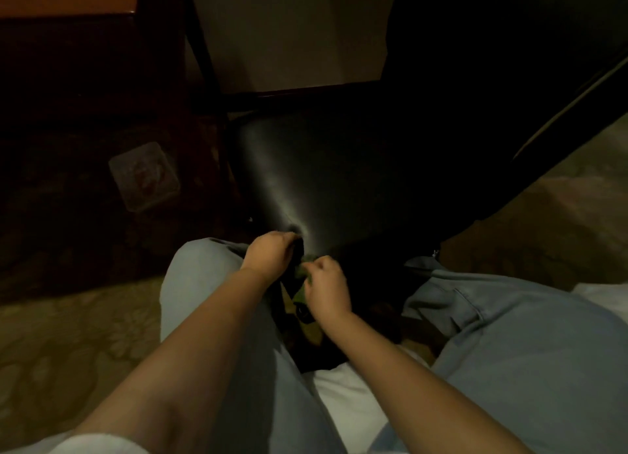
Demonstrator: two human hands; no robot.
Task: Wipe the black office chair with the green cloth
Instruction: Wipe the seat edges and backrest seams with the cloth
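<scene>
The black office chair (326, 175) stands right in front of me, its shiny seat tilted toward my knees and its backrest dark at the upper right. My left hand (270, 256) grips the near front edge of the seat, fingers curled over it. My right hand (326, 288) holds the green cloth (302, 271) bunched in its fingers, just below that same edge. Most of the cloth is hidden behind my right hand, and the room is dim.
My knees in light blue jeans (509, 334) flank the chair. A dark wooden desk leg (204, 56) rises behind the seat at left. A clear plastic packet (144, 176) lies on the dark patterned carpet to the left. Pale floor shows at the right.
</scene>
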